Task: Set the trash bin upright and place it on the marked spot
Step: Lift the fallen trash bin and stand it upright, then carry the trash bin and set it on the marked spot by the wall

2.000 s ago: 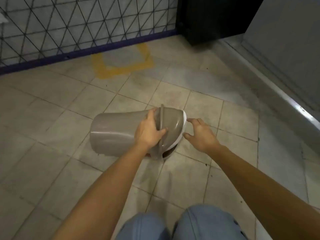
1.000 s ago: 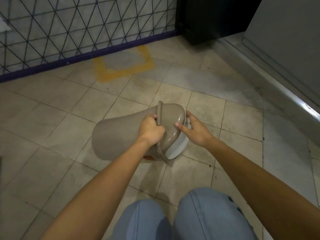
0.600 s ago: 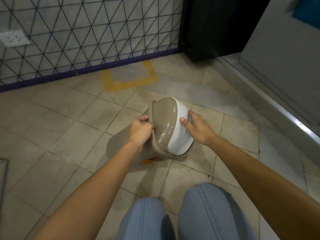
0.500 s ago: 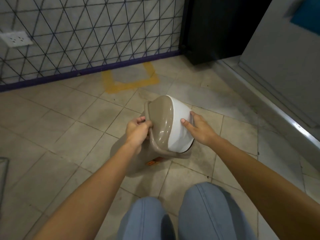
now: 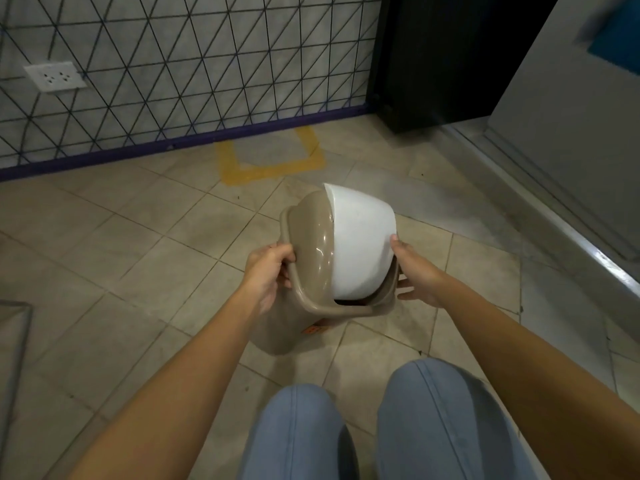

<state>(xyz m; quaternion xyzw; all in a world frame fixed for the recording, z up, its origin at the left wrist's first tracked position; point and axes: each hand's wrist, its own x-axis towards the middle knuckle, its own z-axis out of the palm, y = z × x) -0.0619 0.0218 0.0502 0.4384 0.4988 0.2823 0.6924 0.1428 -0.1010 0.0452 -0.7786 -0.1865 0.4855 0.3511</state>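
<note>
Bin (image 5: pixel 313 258) in my view is taupe plastic with a glossy domed lid and a white swing flap (image 5: pixel 360 240) tilted open, a small orange sticker low on its body. I see it nearly upright, tipped slightly, over the tiled floor (image 5: pixel 104 258) just before the knees, well short of the yellow marked spot (image 5: pixel 273 168) by the wall. My left hand (image 5: pixel 268 271) curls around the lid's rim; my right hand (image 5: pixel 415 275) presses spread against the opposite side.
</note>
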